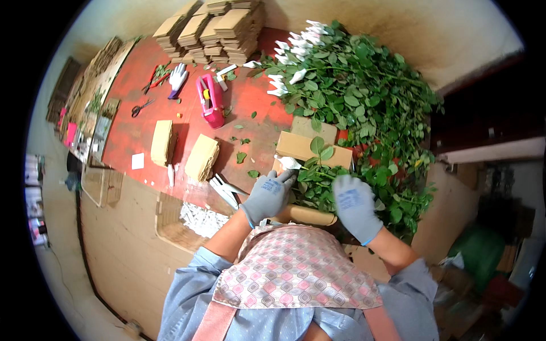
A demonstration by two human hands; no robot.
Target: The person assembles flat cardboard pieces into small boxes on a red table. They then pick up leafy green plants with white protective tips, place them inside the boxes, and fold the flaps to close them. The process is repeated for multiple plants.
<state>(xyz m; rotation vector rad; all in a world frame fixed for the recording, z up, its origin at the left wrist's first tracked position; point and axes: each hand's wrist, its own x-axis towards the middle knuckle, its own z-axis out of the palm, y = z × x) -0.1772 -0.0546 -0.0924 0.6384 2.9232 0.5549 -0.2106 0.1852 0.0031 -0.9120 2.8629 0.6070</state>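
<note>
Both my hands wear grey gloves with blue print. My left hand [268, 194] lies at the near side of a flower bud in a white net sleeve [288, 162], its fingertips just below the bud. From that bud a green leafy stem [320, 172] runs right, into the curled fingers of my right hand [357, 206], which is blurred. Under and behind the stem is a cardboard piece [313, 149] with more leafy stems [313, 192] lying against it. A rolled brown cardboard edge [309, 215] lies between my hands, close to my apron.
A large heap of leafy stems [362, 89] with white-sleeved buds covers the red table's [187, 111] far right. Stacked folded cardboard [230, 34] stands behind. A pink tape dispenser [210, 100], scissors [140, 108], red-handled pruners [155, 81] and cardboard bundles [202, 157] lie left; a basket [170, 223] holds white pieces.
</note>
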